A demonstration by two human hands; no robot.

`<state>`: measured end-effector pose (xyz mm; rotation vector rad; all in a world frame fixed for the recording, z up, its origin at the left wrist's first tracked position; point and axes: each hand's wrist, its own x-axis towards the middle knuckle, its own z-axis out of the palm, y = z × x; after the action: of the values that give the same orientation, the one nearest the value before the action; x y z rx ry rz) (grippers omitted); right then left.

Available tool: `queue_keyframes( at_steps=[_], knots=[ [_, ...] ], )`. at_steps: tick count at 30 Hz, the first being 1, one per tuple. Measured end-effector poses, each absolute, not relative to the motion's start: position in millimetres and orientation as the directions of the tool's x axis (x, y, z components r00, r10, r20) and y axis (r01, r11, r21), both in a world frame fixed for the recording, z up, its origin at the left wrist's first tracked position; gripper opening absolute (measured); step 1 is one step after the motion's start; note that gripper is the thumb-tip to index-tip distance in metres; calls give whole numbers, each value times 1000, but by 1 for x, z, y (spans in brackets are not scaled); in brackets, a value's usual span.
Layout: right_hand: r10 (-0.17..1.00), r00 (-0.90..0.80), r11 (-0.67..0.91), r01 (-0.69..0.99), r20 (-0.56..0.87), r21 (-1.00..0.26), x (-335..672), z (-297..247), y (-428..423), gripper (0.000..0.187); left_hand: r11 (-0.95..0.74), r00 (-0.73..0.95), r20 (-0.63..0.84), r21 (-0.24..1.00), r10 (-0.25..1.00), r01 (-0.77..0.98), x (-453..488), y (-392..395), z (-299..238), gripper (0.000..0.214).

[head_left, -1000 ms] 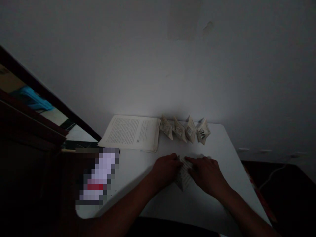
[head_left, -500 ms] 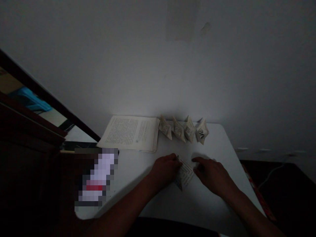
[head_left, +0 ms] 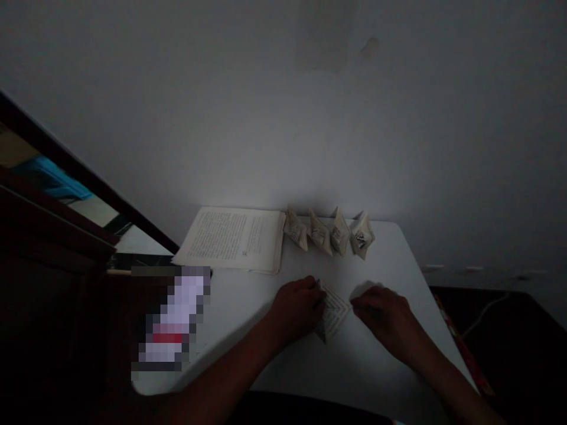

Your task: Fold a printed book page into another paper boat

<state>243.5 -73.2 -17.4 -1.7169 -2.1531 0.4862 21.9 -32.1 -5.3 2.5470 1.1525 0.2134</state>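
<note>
A folded sheet of printed paper (head_left: pixel 333 314), diamond-shaped, lies on the white table between my hands. My left hand (head_left: pixel 299 304) is closed over its left side, and the fingers cover that edge. At the paper's right corner, the thumb and fingertips of my right hand (head_left: pixel 383 310) are pinched together on the tip. Beyond my hands, several folded paper boats (head_left: pixel 340 233) stand side by side near the wall, made of similar printed paper.
Left of the boats lies a stack of printed pages (head_left: pixel 233 239). A blurred-out object (head_left: pixel 172 319) with a red band rests at the table's left edge. The white table (head_left: pixel 398 254) meets the wall at the back. A cable (head_left: pixel 487 313) runs at the right.
My right hand's fingers have closed from a spread pose into a pinch at the paper's right corner. My left hand stays on the paper.
</note>
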Motion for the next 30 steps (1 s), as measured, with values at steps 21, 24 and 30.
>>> queue_keyframes(
  at_steps=[21, 24, 30],
  knots=[
    [980, -176, 199, 863, 92, -465, 234, -23, -79, 18, -553, 582, -40, 265, 812, 790, 37, -52, 3, 51],
    [975, -205, 220, 844, 86, -488, 238, -23, -78, 16, -562, 588, -27, 264, 808, 784, 36, -52, 4, 50],
    [977, -197, 214, 844, 86, -492, 236, -20, -77, 15, -570, 597, -18, 271, 802, 775, 35, -53, 4, 47]
  ],
)
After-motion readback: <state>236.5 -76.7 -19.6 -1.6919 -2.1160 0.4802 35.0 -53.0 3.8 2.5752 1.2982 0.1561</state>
